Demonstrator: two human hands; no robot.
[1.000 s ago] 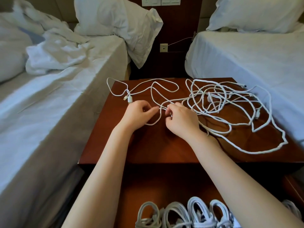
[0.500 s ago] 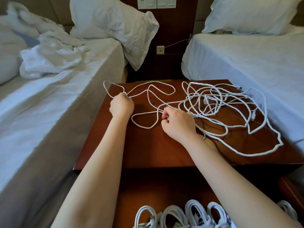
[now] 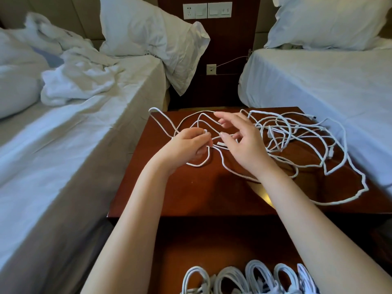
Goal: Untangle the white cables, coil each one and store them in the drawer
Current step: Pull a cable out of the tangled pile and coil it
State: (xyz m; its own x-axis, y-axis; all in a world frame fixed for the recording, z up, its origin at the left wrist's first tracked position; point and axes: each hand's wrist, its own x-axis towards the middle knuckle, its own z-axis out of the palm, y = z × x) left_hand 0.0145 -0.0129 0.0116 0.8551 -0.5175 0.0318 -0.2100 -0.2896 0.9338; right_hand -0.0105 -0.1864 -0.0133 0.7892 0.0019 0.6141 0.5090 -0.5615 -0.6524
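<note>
A tangle of white cables (image 3: 297,136) lies spread over the back and right of a dark red wooden nightstand (image 3: 191,194). My left hand (image 3: 186,145) is curled shut on a thin white cable near its plug end, left of the tangle. Just to its right, my right hand (image 3: 244,143) hovers above the cables with fingers spread and nothing in it. Below the nightstand top, the open drawer (image 3: 212,251) holds several coiled white cables (image 3: 250,276) along the bottom edge of the view.
A bed with rumpled white sheets (image 3: 74,124) presses against the nightstand's left side. Another white bed (image 3: 318,81) stands at the right, and cable loops lie against its edge. Wall sockets (image 3: 206,10) and a dark panel sit behind.
My left hand has come back from the far left loop toward the middle with the cable end. My right hand has lifted off the cable and spread its fingers.
</note>
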